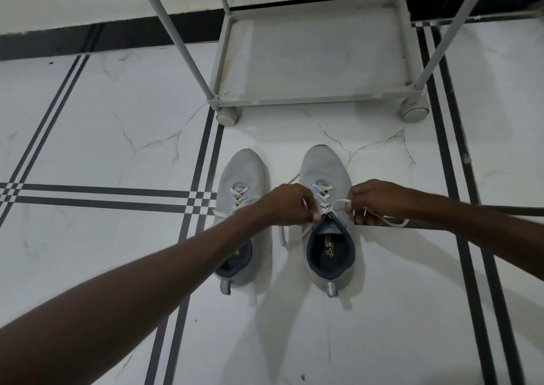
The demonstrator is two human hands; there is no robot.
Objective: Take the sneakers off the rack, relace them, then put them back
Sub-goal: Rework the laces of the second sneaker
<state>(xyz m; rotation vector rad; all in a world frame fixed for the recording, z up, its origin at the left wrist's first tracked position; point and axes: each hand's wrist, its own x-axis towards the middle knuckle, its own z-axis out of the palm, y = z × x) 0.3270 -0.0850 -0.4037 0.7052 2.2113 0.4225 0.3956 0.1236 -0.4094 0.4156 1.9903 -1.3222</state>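
Floor: white marble-look tile w/ thin dark veins, crossed by paired black stripes – fills most of frame; black skirting band runs across upper frame below a white wall. Rack: pale grey tube-frame unit on casters, upper centre; bottom shelf in view, nothing on it; two front wheels visible at its lower corners, uprights angling out of frame at top. Left forearm: bare, enters from lower left, runs diagonally to centre, crossing over rear part of left-hand shoe. Right forearm: bare, enters from right edge, mid-height. Sneakers, pair, light grey mesh w/ dark navy lining, on floor just below rack at frame centre, toes pointing toward rack, side by side but apart. Right-hand sneaker: fully visible, opening dark, printed insole mark, heel tab toward bottom of frame; laced up to top eyelets. Left-hand sneaker: toe & laces visible, heel partly hidden by forearm. Left hand: closed, fingertips pinching lace at top of right-hand sneaker's tongue. Right hand: closed, pinching other lace end – a short loop stands between thumb & finger, the tail trails right over the floor. A loose lace strand hangs down left side of same shoe.
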